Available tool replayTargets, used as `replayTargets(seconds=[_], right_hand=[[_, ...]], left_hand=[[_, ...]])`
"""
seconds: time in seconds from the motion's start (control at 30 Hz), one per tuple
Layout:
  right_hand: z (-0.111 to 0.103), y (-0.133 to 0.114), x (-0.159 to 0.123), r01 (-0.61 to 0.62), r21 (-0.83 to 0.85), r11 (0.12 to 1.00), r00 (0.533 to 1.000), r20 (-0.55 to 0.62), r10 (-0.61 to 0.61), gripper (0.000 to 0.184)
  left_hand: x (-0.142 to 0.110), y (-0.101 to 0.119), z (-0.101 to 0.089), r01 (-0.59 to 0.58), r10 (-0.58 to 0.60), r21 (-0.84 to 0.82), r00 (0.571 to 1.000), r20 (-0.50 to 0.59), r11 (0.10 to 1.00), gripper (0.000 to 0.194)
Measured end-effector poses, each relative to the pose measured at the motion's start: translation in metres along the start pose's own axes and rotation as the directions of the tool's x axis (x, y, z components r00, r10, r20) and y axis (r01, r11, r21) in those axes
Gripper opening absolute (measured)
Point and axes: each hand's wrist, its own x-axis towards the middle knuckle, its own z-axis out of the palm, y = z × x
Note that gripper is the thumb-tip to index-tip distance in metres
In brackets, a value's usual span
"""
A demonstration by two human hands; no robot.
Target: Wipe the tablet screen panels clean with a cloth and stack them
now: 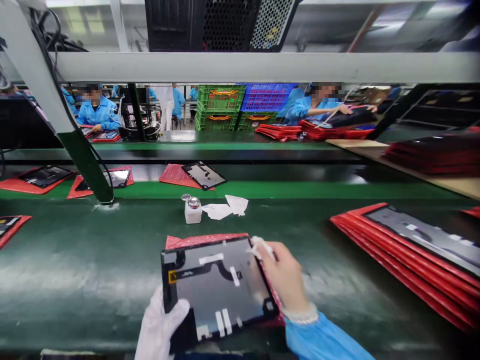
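Observation:
A dark tablet back panel point(215, 285) with white tape strips lies tilted on a red mat point(195, 240) on the green bench. My left hand point(159, 327), in a white glove, grips the panel's lower left corner with the thumb on top. My bare right hand point(285, 280), blue sleeve at the wrist, is closed on a small white wipe point(258, 245) pressed at the panel's upper right edge.
A small white bottle with a metal cap point(192, 209) and crumpled white wipes point(227, 207) lie behind the panel. A stack of red trays with panels point(412, 255) sits at right. More panels ride the conveyor point(262, 172). Two people in blue work across it.

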Motion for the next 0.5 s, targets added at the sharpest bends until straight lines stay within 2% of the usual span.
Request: replayTargets(seconds=[0.07,0.1,0.13,0.17,0.2,0.23,0.27,0.3,0.37,0.4,0.43,0.5], right_hand=[[-0.017,0.009,0.006,-0.133,0.281,0.95,0.965,-0.183,0.189,0.033],[-0.023,0.014,0.008,-0.163,0.381,0.91,0.936,-0.231,0.264,0.037],[-0.027,0.018,0.01,-0.175,0.454,0.874,0.92,-0.242,0.31,0.039],[-0.029,0.022,0.01,-0.176,0.498,0.849,0.92,-0.225,0.322,0.041],[-0.027,0.024,0.008,-0.173,0.513,0.841,0.934,-0.186,0.306,0.041],[-0.023,0.025,0.004,-0.168,0.507,0.846,0.952,-0.139,0.272,0.041],[-0.017,0.025,0.0,-0.167,0.495,0.853,0.968,-0.082,0.237,0.039],[-0.009,0.024,-0.005,-0.156,0.476,0.866,0.982,-0.023,0.19,0.036],[0.009,0.023,-0.013,-0.076,0.383,0.92,0.996,0.077,0.05,0.03],[0.016,0.022,-0.016,-0.008,0.3,0.954,0.993,0.113,-0.027,0.027],[0.023,0.021,-0.018,0.071,0.187,0.98,0.985,0.14,-0.098,0.026],[0.031,0.015,-0.023,0.209,-0.08,0.975,0.968,0.16,-0.194,0.027]], left_hand=[[0.006,0.009,-0.007,-0.067,0.068,0.006,0.995,-0.071,0.998,0.041],[0.011,0.012,-0.009,-0.171,0.172,0.037,0.984,-0.053,0.985,0.034],[0.018,0.013,-0.01,-0.325,0.325,0.092,0.946,0.018,0.941,0.027],[0.025,0.013,-0.01,-0.5,0.485,0.154,0.865,0.127,0.852,0.026],[0.031,0.013,-0.01,-0.647,0.602,0.21,0.761,0.242,0.733,0.031],[0.036,0.012,-0.008,-0.733,0.66,0.267,0.68,0.319,0.626,0.037],[0.039,0.01,-0.006,-0.743,0.67,0.334,0.669,0.323,0.58,0.04],[0.04,0.009,-0.003,-0.687,0.648,0.395,0.72,0.25,0.61,0.041],[0.036,0.006,0.001,-0.509,0.526,0.376,0.848,0.063,0.775,0.045],[0.033,0.004,0.002,-0.456,0.461,0.321,0.885,0.064,0.83,0.048],[0.029,0.002,0.002,-0.438,0.415,0.271,0.899,0.14,0.857,0.05],[0.023,-0.006,0.001,-0.442,0.345,0.222,0.863,0.369,0.869,0.045]])
